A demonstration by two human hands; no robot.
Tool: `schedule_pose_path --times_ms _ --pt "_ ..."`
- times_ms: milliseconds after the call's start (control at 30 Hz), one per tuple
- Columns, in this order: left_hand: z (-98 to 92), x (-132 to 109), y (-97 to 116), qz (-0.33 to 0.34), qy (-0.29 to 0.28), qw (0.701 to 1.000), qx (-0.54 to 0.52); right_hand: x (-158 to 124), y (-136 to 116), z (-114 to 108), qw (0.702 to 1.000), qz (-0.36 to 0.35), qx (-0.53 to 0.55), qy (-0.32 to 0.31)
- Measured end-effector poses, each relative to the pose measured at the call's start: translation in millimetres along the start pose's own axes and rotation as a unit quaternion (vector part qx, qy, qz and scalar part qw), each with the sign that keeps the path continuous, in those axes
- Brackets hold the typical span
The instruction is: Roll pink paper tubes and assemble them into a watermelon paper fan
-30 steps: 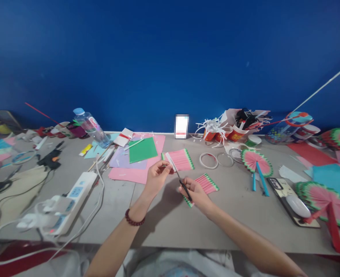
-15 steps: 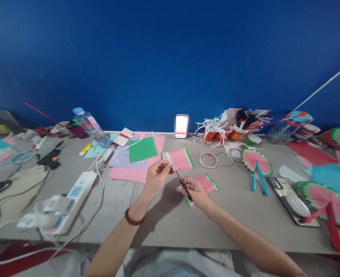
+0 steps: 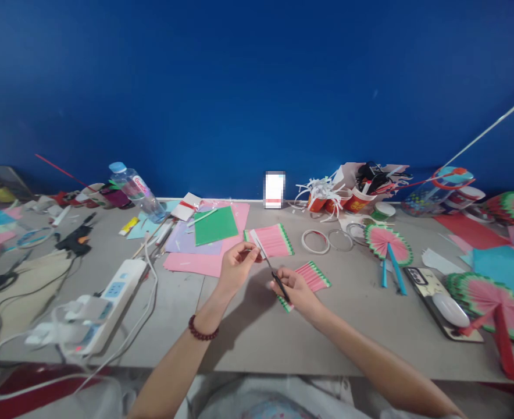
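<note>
In the middle of the head view, my left hand [image 3: 238,266] pinches a narrow white strip [image 3: 257,242] between thumb and fingers. My right hand [image 3: 299,291] is closed around the dark handles of a pair of scissors [image 3: 279,285], whose blades point up toward the strip at my left fingertips. Behind the strip lies a pleated pink paper [image 3: 275,240] with a green edge. A second pleated pink paper [image 3: 316,276] rests on the table under my right hand, which hides its middle.
Green paper [image 3: 216,227] lies on pink and purple sheets. A power strip [image 3: 115,302] with cables stands left, a bottle [image 3: 139,192] behind it. On the right are tape rings [image 3: 315,242], a paper fan [image 3: 388,244], a phone [image 3: 427,299] with a mouse [image 3: 450,310], and cups [image 3: 356,202].
</note>
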State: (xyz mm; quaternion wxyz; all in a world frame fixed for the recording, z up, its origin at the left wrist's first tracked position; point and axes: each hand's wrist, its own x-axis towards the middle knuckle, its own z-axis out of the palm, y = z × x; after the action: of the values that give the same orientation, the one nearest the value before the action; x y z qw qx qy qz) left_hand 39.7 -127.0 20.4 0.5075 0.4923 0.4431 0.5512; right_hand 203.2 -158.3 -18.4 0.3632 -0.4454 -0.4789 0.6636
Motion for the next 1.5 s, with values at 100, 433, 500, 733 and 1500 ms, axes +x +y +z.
schedule_pose_path --times_ms 100,433,500,733,1500 --pt "0.4 -0.3 1.2 -0.004 0.003 1.000 0.002 0.7 1.9 -0.7 1.000 -0.003 0.002 0.000" --pt "1.4 0.4 3.0 -0.006 0.005 1.000 0.005 -1.6 -2.9 2.5 0.999 0.002 0.029 -0.012" --pt "1.1 0.6 2.6 -0.005 0.002 1.000 0.007 -2.0 -4.7 3.5 0.999 0.002 0.031 -0.011" --pt "1.4 0.6 3.3 -0.008 0.004 1.000 0.003 -1.1 -1.5 0.9 1.000 0.003 0.021 -0.011" --pt "-11.8 -2.3 7.2 0.120 0.051 0.973 0.190 -2.9 6.0 4.4 0.999 -0.022 -0.027 0.019"
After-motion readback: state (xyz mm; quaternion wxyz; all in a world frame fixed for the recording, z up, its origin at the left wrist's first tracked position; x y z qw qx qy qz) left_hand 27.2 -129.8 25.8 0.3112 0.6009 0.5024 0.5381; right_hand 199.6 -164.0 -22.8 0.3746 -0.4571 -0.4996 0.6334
